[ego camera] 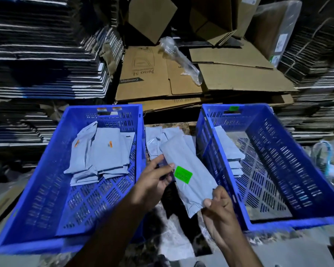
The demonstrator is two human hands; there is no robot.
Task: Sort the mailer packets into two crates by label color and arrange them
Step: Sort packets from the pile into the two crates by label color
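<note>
I hold a grey mailer packet [189,174] with a bright green label between two blue crates. My left hand [154,182] grips its left edge near the label. At the packet's near corner my right hand [220,211] pinches it. The left crate [46,199] carries orange tags on its far rim and holds several grey packets [102,153] with orange labels. The right crate [297,189] has a green tag on its far rim, and a small stack of grey packets [229,151] lies against its left wall. More loose packets [158,139] lie in the gap between the crates.
Flattened cardboard boxes [201,78] are piled behind the crates, with a crumpled plastic wrap [181,58] on top. Tall stacks of folded cartons [37,54] rise at left and right. Plastic sheeting [174,239] lies on the floor beneath my arms.
</note>
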